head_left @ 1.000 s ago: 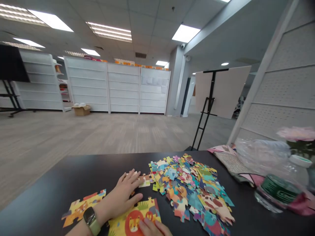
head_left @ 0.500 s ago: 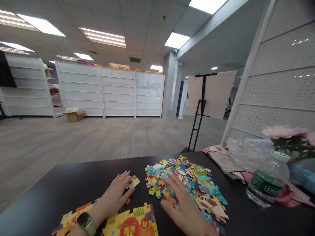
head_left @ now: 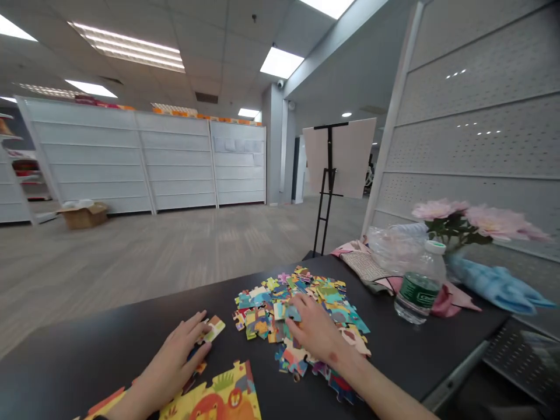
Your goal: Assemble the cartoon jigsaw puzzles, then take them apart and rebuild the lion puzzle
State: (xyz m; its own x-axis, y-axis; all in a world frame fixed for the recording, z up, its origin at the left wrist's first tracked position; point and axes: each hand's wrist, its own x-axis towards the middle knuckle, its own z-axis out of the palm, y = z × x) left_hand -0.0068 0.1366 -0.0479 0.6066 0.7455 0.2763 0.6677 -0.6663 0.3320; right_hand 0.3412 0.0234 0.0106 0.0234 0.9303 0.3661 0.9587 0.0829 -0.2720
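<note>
My left hand lies on the black table with fingers stretched out. A loose puzzle piece sits at its fingertips, and other pieces are partly hidden under the palm. Close to that wrist is a joined yellow puzzle section with a lion on it, cut off by the lower frame edge. My right hand is over the heap of puzzle pieces, its fingers bent down onto it. Thumb and fingers stand apart there, with a blue piece showing between them; no grip on it is visible.
Right of the heap stands a water bottle with a green label. Behind it are clear plastic packaging, pink flowers and a blue cloth. The table edge runs along the right. An easel stands beyond.
The view has turned to the right, bringing more of the table's right side in. My right hand has moved farther over the heap and its fingers have bent down. Some pieces have spread toward me.
</note>
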